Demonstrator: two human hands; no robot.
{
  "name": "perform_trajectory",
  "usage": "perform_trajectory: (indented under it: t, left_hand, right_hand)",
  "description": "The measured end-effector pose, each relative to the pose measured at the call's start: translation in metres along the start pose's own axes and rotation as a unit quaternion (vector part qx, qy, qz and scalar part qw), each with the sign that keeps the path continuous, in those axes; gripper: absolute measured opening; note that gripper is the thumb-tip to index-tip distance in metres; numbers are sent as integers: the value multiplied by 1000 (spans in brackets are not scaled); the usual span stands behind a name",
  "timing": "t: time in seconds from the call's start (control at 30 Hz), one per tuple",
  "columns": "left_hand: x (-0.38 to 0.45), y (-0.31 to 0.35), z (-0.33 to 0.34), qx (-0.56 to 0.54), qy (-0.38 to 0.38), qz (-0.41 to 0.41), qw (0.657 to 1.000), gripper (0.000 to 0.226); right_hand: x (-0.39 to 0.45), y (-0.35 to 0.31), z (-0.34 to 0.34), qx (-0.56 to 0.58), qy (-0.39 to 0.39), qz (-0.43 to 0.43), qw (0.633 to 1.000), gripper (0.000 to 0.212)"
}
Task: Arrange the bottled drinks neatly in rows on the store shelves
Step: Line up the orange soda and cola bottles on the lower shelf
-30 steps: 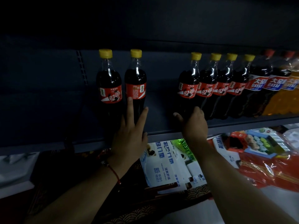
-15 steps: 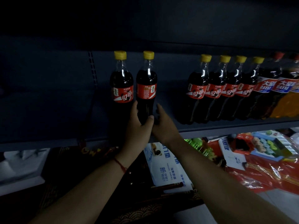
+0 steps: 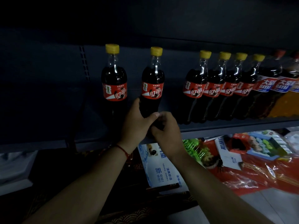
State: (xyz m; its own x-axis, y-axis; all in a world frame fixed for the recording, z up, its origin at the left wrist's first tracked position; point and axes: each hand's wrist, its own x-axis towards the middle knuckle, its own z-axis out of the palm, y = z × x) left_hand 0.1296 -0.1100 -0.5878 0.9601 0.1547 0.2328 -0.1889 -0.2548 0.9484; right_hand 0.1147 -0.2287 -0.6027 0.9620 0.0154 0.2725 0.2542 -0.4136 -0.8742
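Fingers: both hands, left hand (image 3: 136, 123) and right hand (image 3: 166, 131), now wrap the second cola bottle (image 3: 152, 88) low down (right joined a second ago).
Place: shelf (image 3: 226, 129) front edge, apart from the row (image 3: 226, 88).
Meaning: label turned forward; likely slid right next.

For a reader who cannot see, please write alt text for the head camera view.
Both hands, left hand and right hand, grip the lower body of a yellow-capped cola bottle on a dark store shelf. Another cola bottle stands to its left, and a tight row of four more to its right.
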Motion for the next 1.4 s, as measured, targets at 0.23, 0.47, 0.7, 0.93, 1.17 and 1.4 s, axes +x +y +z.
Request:
perform_trajectory:
  t: [0.23, 0.47, 0.7, 0.93, 1.17, 1.4]
  left_hand:
    - [9, -14, 15, 70, 5, 34, 997, 46]
    - [8, -13, 39, 85, -24, 42, 995, 41]
    - [7, -14, 52, 112, -28, 56, 992, 40]
    - [13, -24, 63, 147, -7, 39, 988, 79]
    - [15, -24, 68, 138, 20, 41, 989, 73]
    - [14, -22, 68, 132, 18, 33, 991, 72]
  right_hand:
    - [12, 19, -57, -46, 183, 34, 981, 50]
    - [35, 32, -76, -214, 151, 55, 964, 72]
    - [42, 42, -83, -208, 147, 17, 967, 63]
    - [40, 45, -83, -193, 137, 11, 971, 68]
    - [38, 45, -85, -196, 140, -1, 971, 67]
    - [39, 46, -85, -220, 142, -5, 965, 66]
